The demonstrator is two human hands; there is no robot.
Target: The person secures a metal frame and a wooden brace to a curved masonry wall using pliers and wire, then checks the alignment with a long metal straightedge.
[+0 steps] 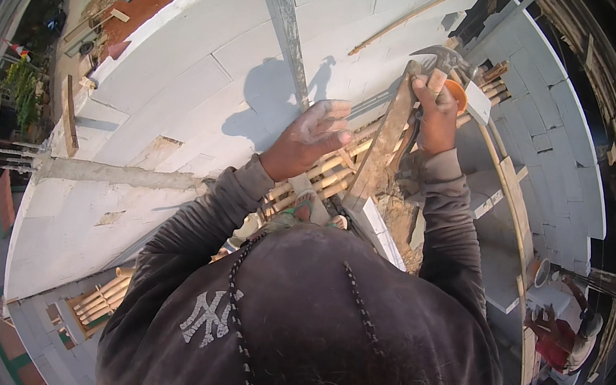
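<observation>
My right hand (436,120) is closed around the wooden handle of a claw hammer (441,54), whose dark metal head rises above my fingers. Just beside this hand is the upper end of a wooden plank (384,144), which slants down toward me. My left hand (307,139) is raised in front of the white block wall (189,89), its fingers apart and its palm partly facing right. Close behind its fingers lies the lower end of a long grey metal bar (285,20), and I see nothing held in it. An orange bowl-shaped container (455,95) shows behind my right hand.
Bamboo poles (334,176) form a platform below my hands. A second block wall (550,120) curves along the right. A person in red (558,342) is lower down at the right, near a bucket (541,272). Reddish soil (152,9) lies beyond the wall.
</observation>
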